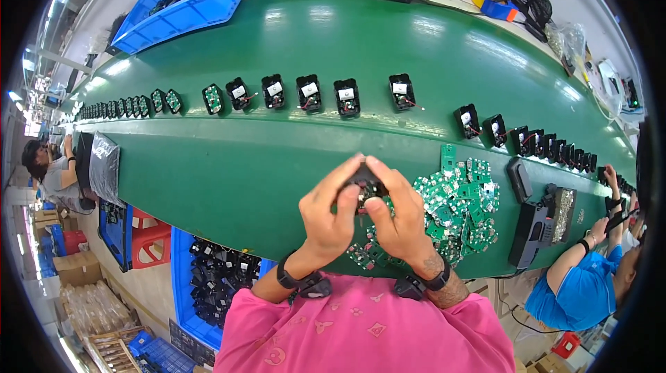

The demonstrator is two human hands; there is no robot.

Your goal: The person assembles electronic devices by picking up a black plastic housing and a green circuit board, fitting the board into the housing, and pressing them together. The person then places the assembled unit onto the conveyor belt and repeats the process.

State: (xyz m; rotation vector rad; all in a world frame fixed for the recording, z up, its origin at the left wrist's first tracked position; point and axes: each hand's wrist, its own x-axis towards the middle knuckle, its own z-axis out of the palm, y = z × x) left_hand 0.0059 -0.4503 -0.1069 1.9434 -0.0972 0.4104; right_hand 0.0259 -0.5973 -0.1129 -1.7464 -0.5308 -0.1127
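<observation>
In front of my body, both hands grip one small black plastic housing between them. Index fingertips of my left hand and my right hand meet at its far end. My thumbs press on the near side, where small parts show inside; the fingers hide much of it. Right beside my right hand, a pile of green circuit boards spreads over the green workbench. Some boards lie under and behind that hand. Beyond my hands, a row of black housings with white blocks and thin wires crosses the bench.
Farther left in the row, housings carry green boards. Blue crates stand at the far left and beside my left side. A black tool-like device lies right of the pile. Co-workers sit at left and right.
</observation>
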